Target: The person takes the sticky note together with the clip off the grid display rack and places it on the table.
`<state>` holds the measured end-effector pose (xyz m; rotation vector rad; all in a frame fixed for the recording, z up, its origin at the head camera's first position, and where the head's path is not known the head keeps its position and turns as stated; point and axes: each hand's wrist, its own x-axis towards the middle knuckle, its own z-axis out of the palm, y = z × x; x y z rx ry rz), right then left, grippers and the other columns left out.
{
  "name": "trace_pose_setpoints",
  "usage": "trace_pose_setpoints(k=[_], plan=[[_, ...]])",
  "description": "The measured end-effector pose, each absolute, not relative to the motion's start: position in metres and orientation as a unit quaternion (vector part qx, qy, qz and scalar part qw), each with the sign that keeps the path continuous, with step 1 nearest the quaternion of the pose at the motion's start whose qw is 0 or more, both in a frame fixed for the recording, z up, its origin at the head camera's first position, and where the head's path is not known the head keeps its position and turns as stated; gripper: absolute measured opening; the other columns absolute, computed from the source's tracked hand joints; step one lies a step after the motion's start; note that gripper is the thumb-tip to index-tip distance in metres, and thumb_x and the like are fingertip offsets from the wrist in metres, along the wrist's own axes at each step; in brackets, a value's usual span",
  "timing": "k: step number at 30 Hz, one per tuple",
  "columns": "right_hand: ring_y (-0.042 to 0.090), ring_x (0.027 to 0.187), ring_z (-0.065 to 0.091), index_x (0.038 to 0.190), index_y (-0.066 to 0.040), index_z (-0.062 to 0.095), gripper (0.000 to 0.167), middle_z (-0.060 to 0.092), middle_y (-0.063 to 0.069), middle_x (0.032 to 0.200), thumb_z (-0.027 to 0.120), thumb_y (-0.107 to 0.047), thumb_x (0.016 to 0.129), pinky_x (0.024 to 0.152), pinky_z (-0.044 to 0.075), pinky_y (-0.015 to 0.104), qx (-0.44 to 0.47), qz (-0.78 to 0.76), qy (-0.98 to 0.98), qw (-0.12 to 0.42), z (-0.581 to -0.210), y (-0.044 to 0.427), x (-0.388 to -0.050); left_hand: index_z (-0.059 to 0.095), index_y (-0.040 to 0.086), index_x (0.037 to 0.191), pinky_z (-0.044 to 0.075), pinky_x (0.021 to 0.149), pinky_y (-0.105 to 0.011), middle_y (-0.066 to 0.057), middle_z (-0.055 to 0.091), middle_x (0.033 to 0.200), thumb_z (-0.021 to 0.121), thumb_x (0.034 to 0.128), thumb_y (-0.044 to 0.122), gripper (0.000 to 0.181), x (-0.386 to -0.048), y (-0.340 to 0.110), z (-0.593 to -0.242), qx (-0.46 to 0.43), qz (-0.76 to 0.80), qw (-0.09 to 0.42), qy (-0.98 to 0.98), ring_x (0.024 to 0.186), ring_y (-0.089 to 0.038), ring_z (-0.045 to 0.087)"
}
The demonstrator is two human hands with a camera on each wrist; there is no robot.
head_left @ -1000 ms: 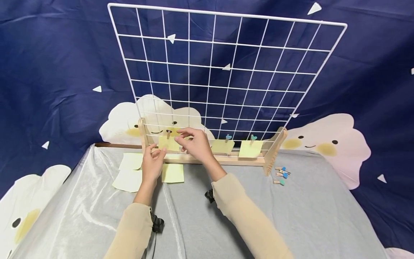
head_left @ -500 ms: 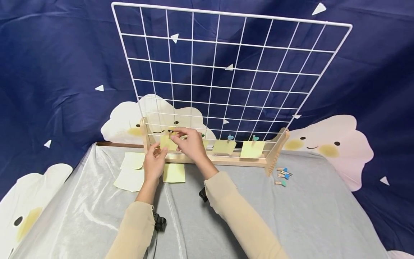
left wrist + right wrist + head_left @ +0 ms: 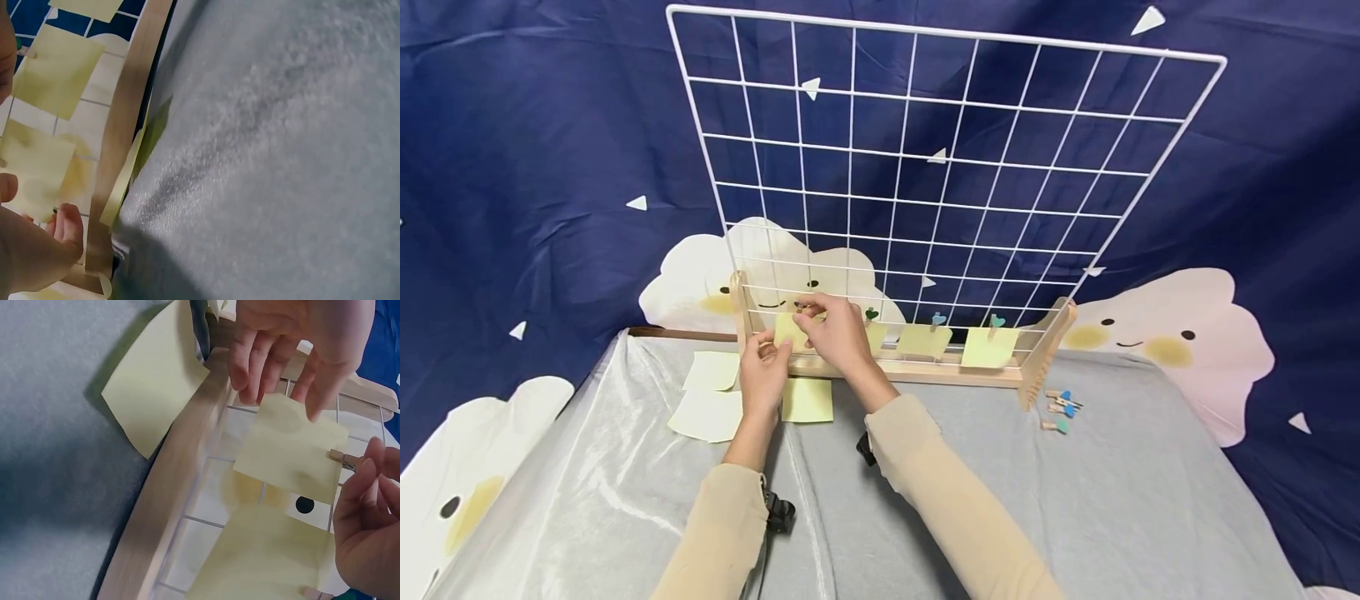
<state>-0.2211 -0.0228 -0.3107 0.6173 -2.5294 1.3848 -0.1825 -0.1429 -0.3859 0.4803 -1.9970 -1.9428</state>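
My left hand (image 3: 763, 373) holds the left edge of a yellow sticky note (image 3: 787, 330) at the lower left of the white wire grid (image 3: 912, 158). With thumb and fingertips, my right hand (image 3: 841, 335) pinches a small wooden clothespin (image 3: 344, 459) that sits on the note's upper edge. In the right wrist view the left thumb (image 3: 317, 400) lies on the note's corner; the fingers behind it are partly hidden. Further right, a note (image 3: 924, 340) and another note (image 3: 989, 347) hang from heart-topped pegs. One more hanging note (image 3: 265, 556) is partly covered in the head view.
The grid stands in a wooden base (image 3: 955, 372) with a notched right end. Loose notes (image 3: 707, 412) lie on the grey cloth (image 3: 1075, 517) at left, and a yellow note (image 3: 807, 401) lies before the base. Several spare pegs (image 3: 1062, 408) lie right of the stand.
My right hand has moved left from just beside the clothespin and its fingers have come onto it. The left hand keeps its place at the note's edge. The head view has shifted slightly.
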Motion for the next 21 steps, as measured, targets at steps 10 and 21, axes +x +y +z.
trace_pose_setpoints(k=[10, 21], plan=[[-0.001, 0.051, 0.060, 0.102, -0.014, 0.077, 0.009, 0.073, -0.006, 0.084, 0.074, -0.018, 0.094, 0.060, 0.047, 0.025, 0.192, 0.398, -0.886, 0.143, -0.3111, -0.0235, -0.2228, 0.065, -0.002, 0.107, 0.051, 0.066, -0.020, -0.004, 0.056, 0.089, 0.065, 0.0982, 0.015, 0.019, -0.1832, -0.1400, -0.3862, 0.179, -0.672, 0.173, -0.697, 0.075, -0.013, 0.059], [0.014, 0.068, 0.061, 0.100, -0.017, 0.077, 0.008, 0.073, -0.006, 0.084, 0.075, -0.021, 0.093, 0.061, 0.047, 0.029, 0.197, 0.346, -0.900, 0.175, -0.3137, -0.0226, -0.2241, 0.063, -0.002, 0.108, 0.057, 0.068, -0.025, -0.004, 0.057, 0.087, 0.063, 0.0996, 0.013, 0.017, -0.1807, -0.1418, -0.3870, 0.166, -0.709, 0.166, -0.665, 0.071, -0.012, 0.063]])
